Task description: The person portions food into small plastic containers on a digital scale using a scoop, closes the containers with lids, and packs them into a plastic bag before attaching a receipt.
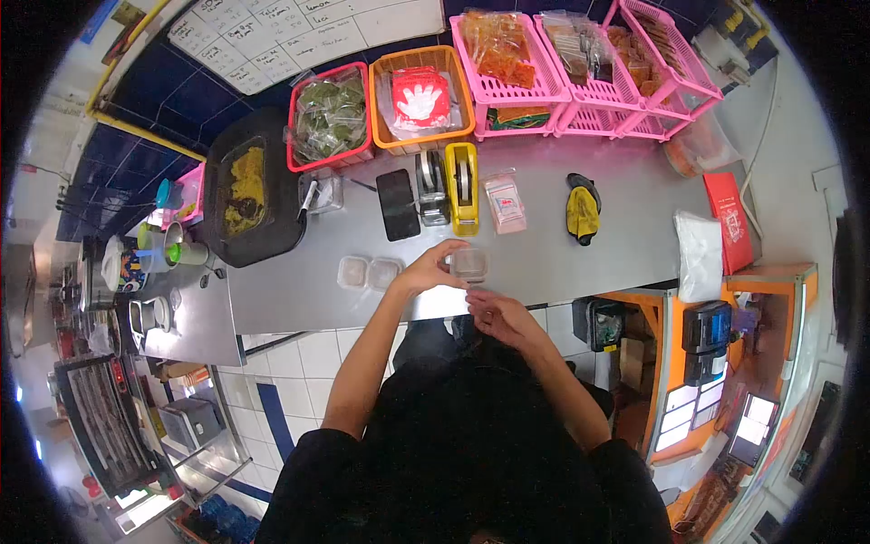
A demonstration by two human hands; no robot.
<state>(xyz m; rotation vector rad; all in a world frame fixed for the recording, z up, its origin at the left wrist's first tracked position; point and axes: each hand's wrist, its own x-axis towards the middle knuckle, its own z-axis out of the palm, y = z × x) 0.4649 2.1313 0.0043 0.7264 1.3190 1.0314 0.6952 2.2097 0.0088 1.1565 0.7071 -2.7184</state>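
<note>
Your single head-mounted camera looks forward and steeply down from above your torso, its wide circular view covering both forearms, each hand [430, 270] within arm's reach, and the metal counter [562, 263] beyond.

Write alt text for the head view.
A person's left hand grips a small clear container at a metal counter, the right hand close by. Two similar containers sit to the left; behind are a dark phone, two tape dispensers and an orange basket.

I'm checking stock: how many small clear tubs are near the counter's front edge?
3: left tub and middle tub, side by side; right tub in the left hand.
</note>
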